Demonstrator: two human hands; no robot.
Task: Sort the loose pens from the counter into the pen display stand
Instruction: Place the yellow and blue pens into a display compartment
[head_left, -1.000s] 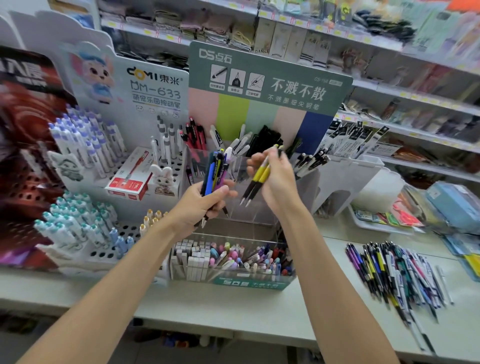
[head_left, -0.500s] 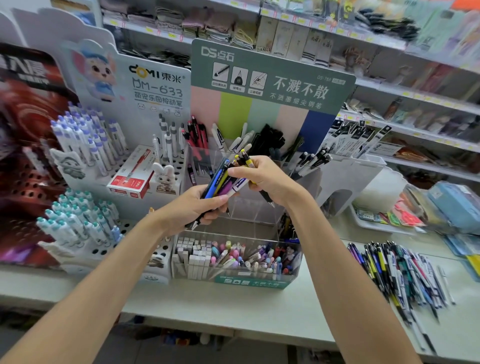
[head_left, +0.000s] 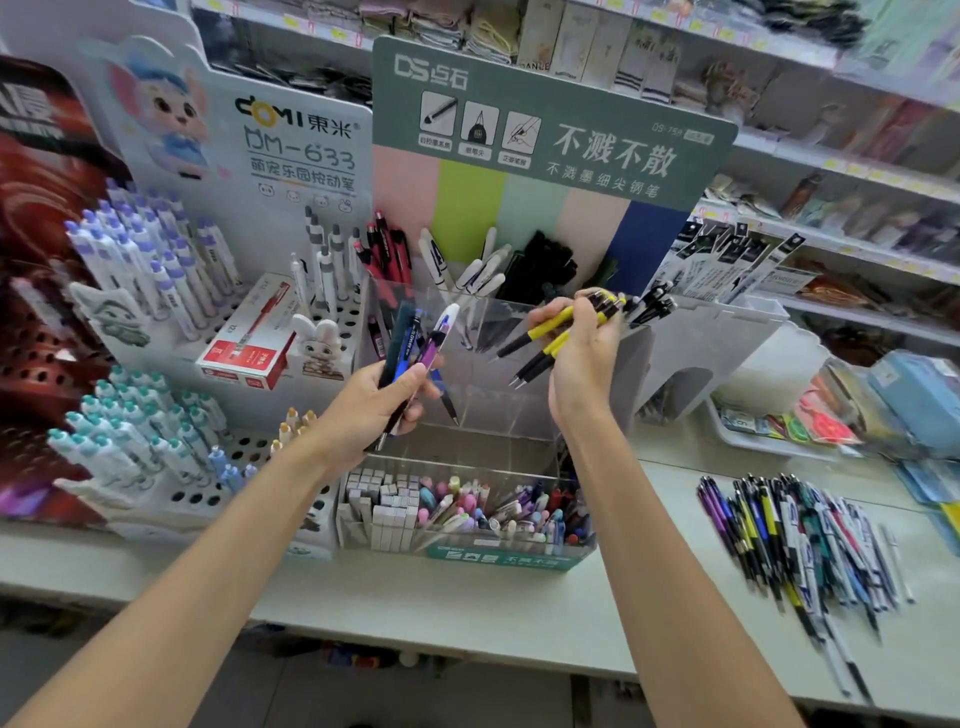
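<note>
My left hand (head_left: 382, 402) grips a small bundle of pens (head_left: 415, 345), blue, purple and dark, held upright in front of the clear pen display stand (head_left: 498, 395). My right hand (head_left: 584, 358) holds yellow-and-black pens (head_left: 550, 335) at a slant over the stand's middle compartment, tips pointing down and left. A pile of loose pens (head_left: 800, 535) in many colours lies on the counter (head_left: 467, 608) to the right. The stand's front tray holds several small pens and boxed refills.
A white holed rack (head_left: 171, 322) with purple-capped and teal-capped pens stands at left, with a red box (head_left: 244, 343) on it. A white basket (head_left: 763, 436) with cards sits right of the stand. Shelves of goods run behind.
My right hand pulled yellow-and-black pens away from the left hand's bundle and moved right, over the stand. The left hand stayed in place with the remaining pens.
</note>
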